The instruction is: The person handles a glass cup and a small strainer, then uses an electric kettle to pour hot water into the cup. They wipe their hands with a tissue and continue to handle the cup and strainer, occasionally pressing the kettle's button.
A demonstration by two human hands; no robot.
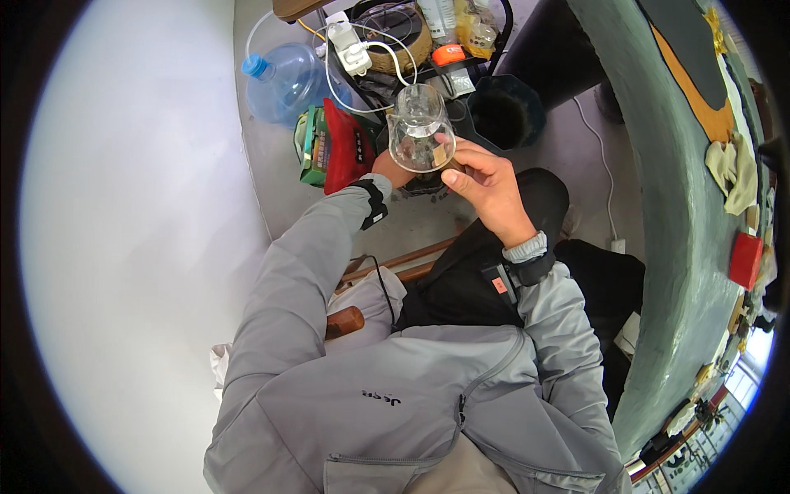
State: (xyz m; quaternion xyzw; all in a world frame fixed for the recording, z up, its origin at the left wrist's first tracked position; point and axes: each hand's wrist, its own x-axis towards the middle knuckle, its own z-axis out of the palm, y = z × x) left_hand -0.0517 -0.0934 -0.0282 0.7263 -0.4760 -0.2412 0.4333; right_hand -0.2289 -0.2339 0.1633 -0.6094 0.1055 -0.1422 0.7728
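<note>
A clear glass pitcher point(422, 133) with a small pouring lip is held out in front of me. My right hand point(490, 182) grips it from the right, thumb and fingers at a brownish handle-like part by its side. A small tan patch shows at the glass near those fingers. My left hand point(395, 171) is behind and below the pitcher on the left. The glass hides its fingers, so whether it touches or holds anything is unclear. Just left of that hand are a red packet point(345, 151) and a green printed box point(315, 148).
A blue-capped water jug point(287, 83) stands at the far left. A white power strip point(347, 46) with cables lies by a round woven-sided stand point(395, 37). A dark open bin point(503, 114) sits right of the pitcher. The green table edge point(654, 185) curves along my right.
</note>
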